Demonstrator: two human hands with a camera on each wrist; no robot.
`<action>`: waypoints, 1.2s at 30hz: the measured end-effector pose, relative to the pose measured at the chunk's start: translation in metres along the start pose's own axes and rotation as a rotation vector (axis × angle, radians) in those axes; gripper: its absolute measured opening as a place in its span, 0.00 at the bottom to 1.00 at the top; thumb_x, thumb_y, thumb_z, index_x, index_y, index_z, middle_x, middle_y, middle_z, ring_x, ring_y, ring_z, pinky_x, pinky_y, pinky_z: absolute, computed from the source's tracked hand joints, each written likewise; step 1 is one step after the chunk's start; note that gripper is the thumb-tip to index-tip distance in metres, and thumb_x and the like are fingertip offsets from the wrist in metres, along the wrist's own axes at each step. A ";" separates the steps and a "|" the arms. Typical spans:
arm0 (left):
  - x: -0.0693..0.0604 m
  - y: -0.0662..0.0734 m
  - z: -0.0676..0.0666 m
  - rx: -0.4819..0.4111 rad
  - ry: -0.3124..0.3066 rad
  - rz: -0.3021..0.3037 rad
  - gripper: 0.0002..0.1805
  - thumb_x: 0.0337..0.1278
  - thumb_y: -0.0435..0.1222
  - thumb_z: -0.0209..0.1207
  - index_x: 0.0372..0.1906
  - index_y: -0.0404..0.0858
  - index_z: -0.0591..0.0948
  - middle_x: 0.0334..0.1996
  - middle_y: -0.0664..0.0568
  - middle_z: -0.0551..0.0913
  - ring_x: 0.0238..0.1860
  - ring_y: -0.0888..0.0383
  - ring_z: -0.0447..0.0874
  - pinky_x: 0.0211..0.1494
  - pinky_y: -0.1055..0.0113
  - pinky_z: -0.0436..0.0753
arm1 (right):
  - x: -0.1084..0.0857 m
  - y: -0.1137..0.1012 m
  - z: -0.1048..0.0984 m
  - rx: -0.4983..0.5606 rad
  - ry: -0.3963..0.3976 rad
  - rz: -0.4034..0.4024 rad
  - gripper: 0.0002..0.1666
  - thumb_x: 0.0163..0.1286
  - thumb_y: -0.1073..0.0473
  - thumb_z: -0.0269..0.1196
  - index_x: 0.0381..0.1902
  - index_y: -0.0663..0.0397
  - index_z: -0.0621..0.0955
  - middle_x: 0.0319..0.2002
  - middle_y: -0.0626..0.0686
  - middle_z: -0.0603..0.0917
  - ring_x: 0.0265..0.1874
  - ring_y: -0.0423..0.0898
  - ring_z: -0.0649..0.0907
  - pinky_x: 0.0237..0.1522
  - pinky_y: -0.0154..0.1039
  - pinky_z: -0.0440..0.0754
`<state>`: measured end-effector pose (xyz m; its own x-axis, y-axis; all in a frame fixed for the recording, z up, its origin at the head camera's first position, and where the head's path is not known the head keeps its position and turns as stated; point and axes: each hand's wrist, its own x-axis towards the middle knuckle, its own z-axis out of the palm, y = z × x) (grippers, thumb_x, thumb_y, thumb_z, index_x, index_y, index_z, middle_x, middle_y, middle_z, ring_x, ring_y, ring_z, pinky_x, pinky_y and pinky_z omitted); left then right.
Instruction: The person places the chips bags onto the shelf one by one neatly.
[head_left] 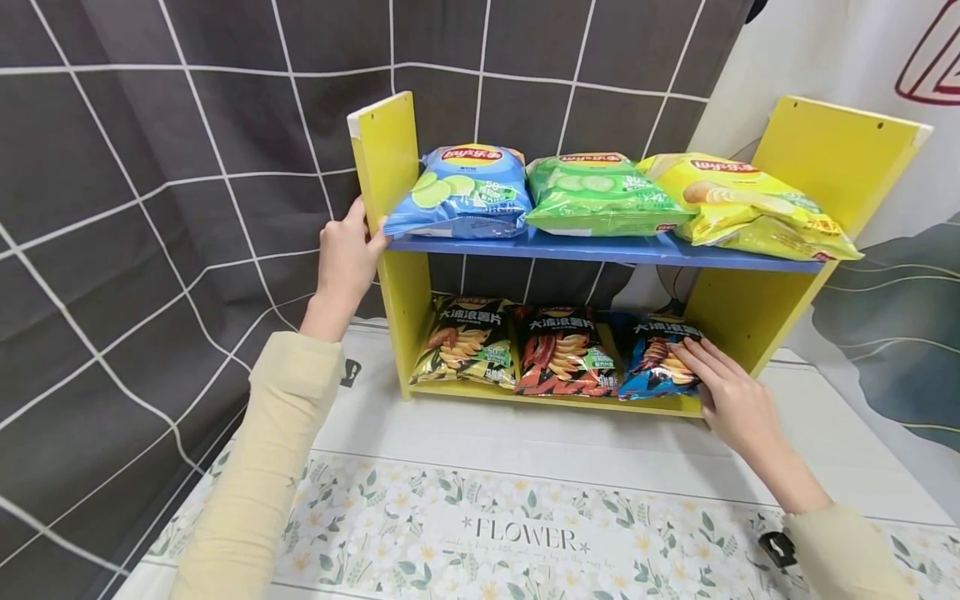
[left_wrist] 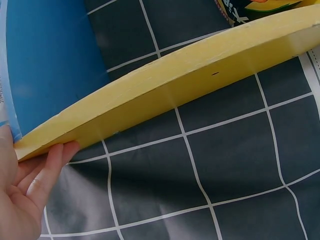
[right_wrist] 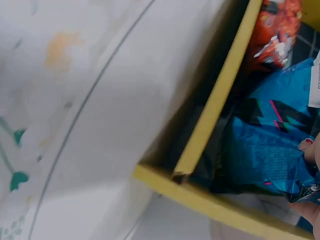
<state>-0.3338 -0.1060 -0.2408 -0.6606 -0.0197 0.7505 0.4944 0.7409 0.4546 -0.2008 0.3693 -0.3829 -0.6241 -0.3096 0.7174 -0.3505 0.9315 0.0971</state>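
A yellow shelf with a blue board stands against the dark curtain. My left hand grips its left side panel at the blue board's height, beside a blue chip bag. In the left wrist view, fingers lie on the panel's outer face. On the bottom level, my right hand holds the right end of a black-and-blue chip bag. The right wrist view shows this bag between fingertips at the frame's edge; the rest of that hand is cut off.
Green and yellow chip bags lie on the upper board. Below, a black-and-yellow bag and a black-and-red bag lean beside the held one. A floral cloth covers the table in front.
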 end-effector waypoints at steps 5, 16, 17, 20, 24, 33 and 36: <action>0.000 0.001 0.000 0.005 -0.010 -0.005 0.20 0.67 0.39 0.53 0.57 0.31 0.75 0.22 0.36 0.78 0.28 0.42 0.79 0.31 0.56 0.73 | -0.005 0.012 0.010 -0.013 -0.023 -0.025 0.42 0.50 0.78 0.56 0.65 0.48 0.74 0.60 0.59 0.78 0.58 0.58 0.77 0.13 0.34 0.59; 0.000 0.001 -0.001 -0.011 -0.012 -0.009 0.19 0.66 0.37 0.53 0.57 0.31 0.75 0.21 0.37 0.77 0.28 0.42 0.78 0.31 0.55 0.74 | -0.008 0.025 0.024 -0.015 -0.053 -0.028 0.46 0.47 0.80 0.58 0.68 0.54 0.69 0.59 0.64 0.77 0.58 0.62 0.76 0.24 0.53 0.77; 0.000 0.001 -0.001 -0.009 -0.012 -0.009 0.19 0.66 0.37 0.53 0.57 0.31 0.75 0.21 0.37 0.76 0.28 0.42 0.78 0.31 0.55 0.73 | -0.008 0.026 0.025 -0.018 -0.049 -0.041 0.45 0.47 0.80 0.57 0.67 0.57 0.69 0.59 0.64 0.77 0.57 0.62 0.77 0.28 0.54 0.78; 0.000 0.001 -0.001 -0.003 -0.019 -0.012 0.19 0.67 0.37 0.53 0.57 0.31 0.75 0.21 0.37 0.76 0.27 0.42 0.78 0.30 0.56 0.73 | -0.010 0.029 0.030 -0.032 -0.029 -0.086 0.31 0.56 0.75 0.51 0.62 0.66 0.70 0.58 0.65 0.78 0.55 0.63 0.78 0.33 0.55 0.78; 0.000 0.002 -0.001 0.003 -0.025 -0.013 0.20 0.67 0.38 0.53 0.58 0.31 0.74 0.21 0.37 0.76 0.28 0.42 0.79 0.30 0.57 0.73 | -0.013 0.032 0.034 -0.048 -0.027 -0.133 0.20 0.71 0.67 0.35 0.52 0.73 0.69 0.59 0.67 0.76 0.55 0.63 0.77 0.47 0.53 0.78; -0.001 0.002 -0.002 0.003 -0.030 -0.022 0.19 0.67 0.38 0.53 0.57 0.30 0.74 0.20 0.39 0.74 0.28 0.41 0.78 0.30 0.56 0.73 | -0.016 0.032 0.039 -0.014 -0.109 -0.082 0.27 0.55 0.78 0.52 0.56 0.72 0.68 0.63 0.70 0.71 0.64 0.63 0.70 0.65 0.52 0.67; -0.002 0.002 -0.003 0.011 -0.032 -0.015 0.19 0.68 0.39 0.52 0.56 0.30 0.74 0.20 0.39 0.74 0.29 0.40 0.78 0.31 0.54 0.73 | -0.018 0.031 0.040 0.000 -0.120 -0.084 0.28 0.53 0.79 0.53 0.55 0.73 0.69 0.64 0.71 0.70 0.65 0.64 0.69 0.65 0.54 0.66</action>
<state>-0.3303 -0.1064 -0.2403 -0.6856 -0.0093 0.7279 0.4786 0.7477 0.4603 -0.2288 0.3963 -0.4201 -0.6716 -0.4075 0.6188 -0.4055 0.9012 0.1533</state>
